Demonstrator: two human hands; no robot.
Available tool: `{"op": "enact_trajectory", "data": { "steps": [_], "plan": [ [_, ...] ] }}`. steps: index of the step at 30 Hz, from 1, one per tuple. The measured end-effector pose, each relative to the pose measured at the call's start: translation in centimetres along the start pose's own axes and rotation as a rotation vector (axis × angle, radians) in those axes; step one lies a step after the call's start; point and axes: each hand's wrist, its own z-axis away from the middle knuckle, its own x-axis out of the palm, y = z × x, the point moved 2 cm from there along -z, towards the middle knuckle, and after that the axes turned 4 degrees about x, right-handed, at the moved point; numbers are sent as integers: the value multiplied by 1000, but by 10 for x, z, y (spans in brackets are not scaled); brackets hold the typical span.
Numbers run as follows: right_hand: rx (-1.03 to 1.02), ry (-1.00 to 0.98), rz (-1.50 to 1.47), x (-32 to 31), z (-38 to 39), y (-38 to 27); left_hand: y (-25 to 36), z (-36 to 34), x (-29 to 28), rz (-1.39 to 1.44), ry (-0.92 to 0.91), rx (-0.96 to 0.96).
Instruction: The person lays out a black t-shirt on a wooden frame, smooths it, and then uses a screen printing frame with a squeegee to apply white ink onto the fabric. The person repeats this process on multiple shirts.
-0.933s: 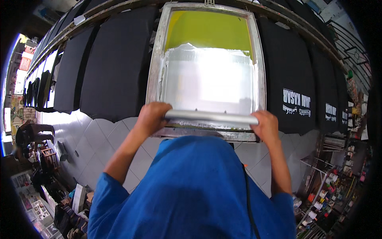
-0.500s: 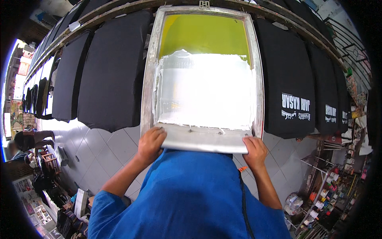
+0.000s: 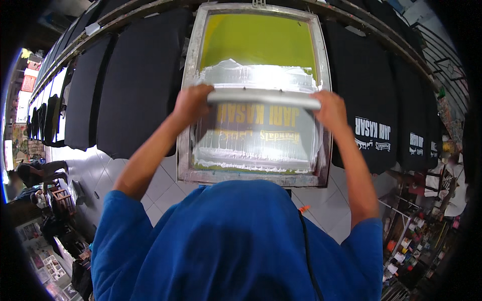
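A screen-printing frame (image 3: pixel 187 120) with yellow-green mesh (image 3: pixel 258 40) lies in front of me. Across its middle stretches a wide metal squeegee (image 3: pixel 263 98). My left hand (image 3: pixel 195 102) grips the squeegee's left end, and my right hand (image 3: pixel 329 109) grips its right end. White ink (image 3: pixel 236 75) covers the mesh beyond the squeegee. On the near side the ink is thinned to streaks, and yellowish lettering shows through the mesh. The fingers of both hands are closed, slightly smeared by motion.
Black shirts lie on boards at the left (image 3: pixel 143 85) and right (image 3: pixel 359 80); those at the right bear white print. Wooden rails (image 3: pixel 125 10) run behind. At lower right stands a rack with many small containers (image 3: pixel 411 236). A seated person (image 3: pixel 37 173) is at the far left.
Both hands have pushed the squeegee from the frame's near edge away to its middle. The thick white ink on the near half has become a thin, streaked layer, exposing the lettering.
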Motion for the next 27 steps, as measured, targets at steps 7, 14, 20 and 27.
{"op": "enact_trajectory", "data": {
  "steps": [7,14,20,27],
  "plan": [
    [77,-158,39,-57,63,-60,40,64,-55,212,34,60],
    [57,-59,-6,-15,193,-87,101,166,-23,175,-5,72],
    [-2,11,39,5,161,-70,83,144,5,-20,128,169],
    [-16,11,82,18,83,-24,44,77,18,-79,170,118]
  ]
}}
